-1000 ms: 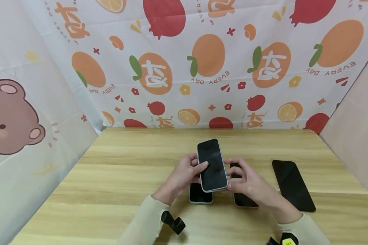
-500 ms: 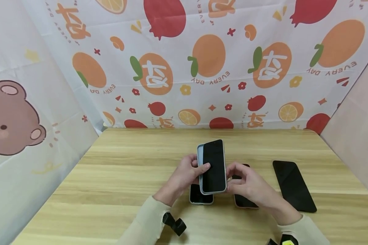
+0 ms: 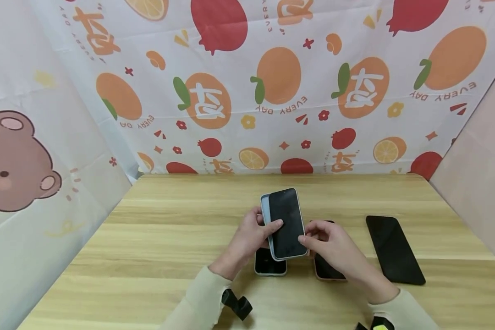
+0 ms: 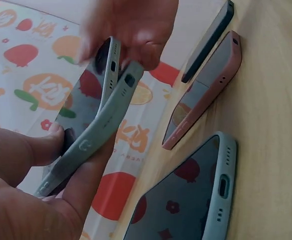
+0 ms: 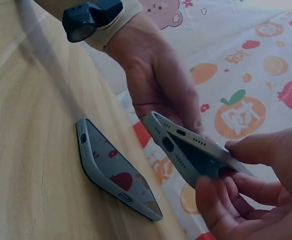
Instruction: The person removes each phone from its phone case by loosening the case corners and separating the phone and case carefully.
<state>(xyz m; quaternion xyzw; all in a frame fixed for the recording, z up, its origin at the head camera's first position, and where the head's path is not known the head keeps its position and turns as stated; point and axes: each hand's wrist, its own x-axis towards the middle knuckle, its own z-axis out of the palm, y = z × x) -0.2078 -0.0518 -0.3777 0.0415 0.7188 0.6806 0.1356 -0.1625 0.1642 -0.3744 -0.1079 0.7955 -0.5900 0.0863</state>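
Over the table, my left hand (image 3: 249, 231) holds a smartphone (image 3: 288, 217) with its pale blue-green phone case (image 3: 266, 206). Its thumb lies across the dark screen, and the fingers are behind the case. A strip of the case's inside shows along the phone's left side. In the right wrist view the phone (image 5: 206, 145) stands at an angle out of the case (image 5: 178, 162), with a wedge-shaped gap between them. My right hand (image 3: 338, 245) pinches the phone's lower right edge, thumb on the screen side; its other fingers are at the case's edge.
Below my hands lies a phone in a pale green case (image 3: 270, 266). Beside it is a phone in a pink case (image 3: 329, 270), partly hidden by my right hand. Farther right lies a larger black phone (image 3: 395, 250). A fruit-print cloth (image 3: 239, 133) hangs behind the wooden table (image 3: 156, 256).
The phone sat flush in its case a second ago; now it is tilted partly out, uncovering the case's left inside. My right thumb has moved from the side onto the screen's edge.
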